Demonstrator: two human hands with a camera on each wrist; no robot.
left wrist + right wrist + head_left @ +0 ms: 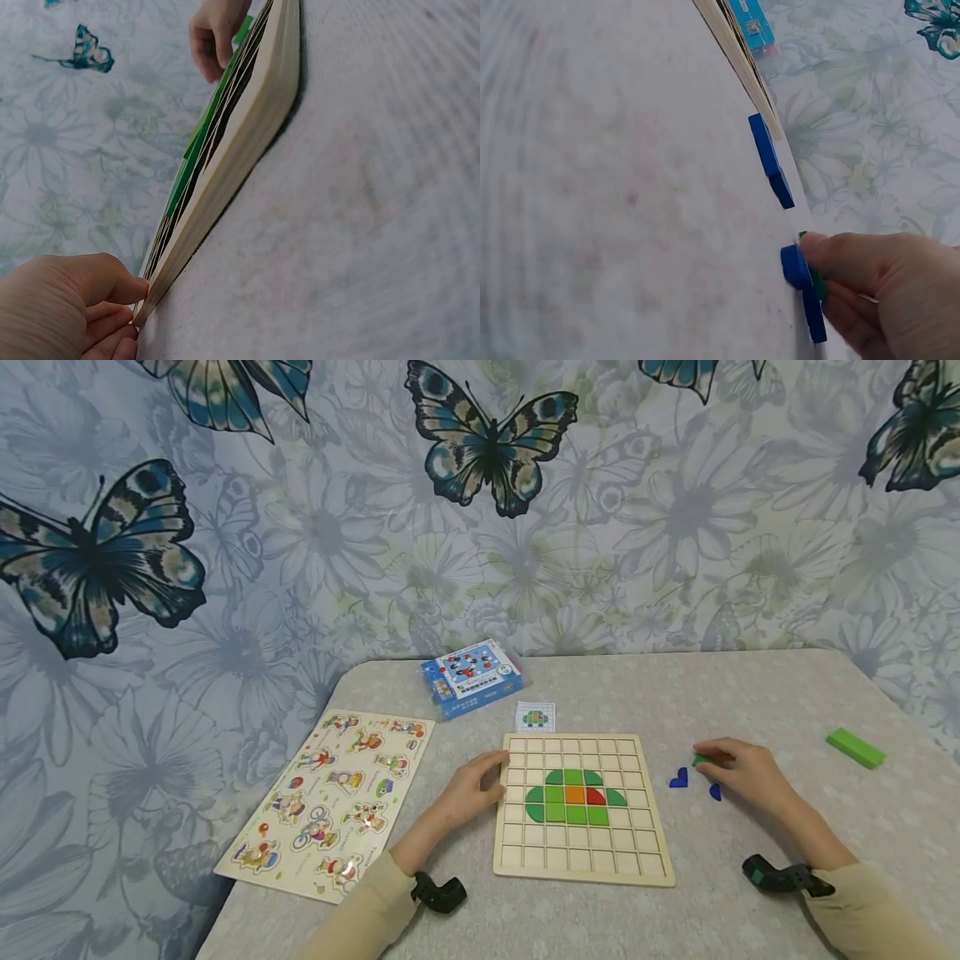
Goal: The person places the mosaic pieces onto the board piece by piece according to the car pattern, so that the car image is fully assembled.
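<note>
A square wooden grid board [570, 860] lies flat on the table, bearing a car-like pattern of green, orange and red tiles [573, 795]. At its left edge my left hand [471, 789] pinches the rim between thumb and fingers, also visible in the left wrist view [82, 307]. Right of the board, my right hand [738, 768] pinches a small green tile [700, 759] just by the table surface; its fingers partly cover the tile. Beside that hand lie a blue heart-like piece [679, 777] and another blue piece [716, 792], partly hidden by the hand.
A small pattern card [536, 717] rests behind the board, near a blue box [472, 681]. A picture sheet [333, 806] with cartoon figures covers the table's left side. At the far right lies a green block [856, 747]. The patterned wall [600, 568] borders the table's back.
</note>
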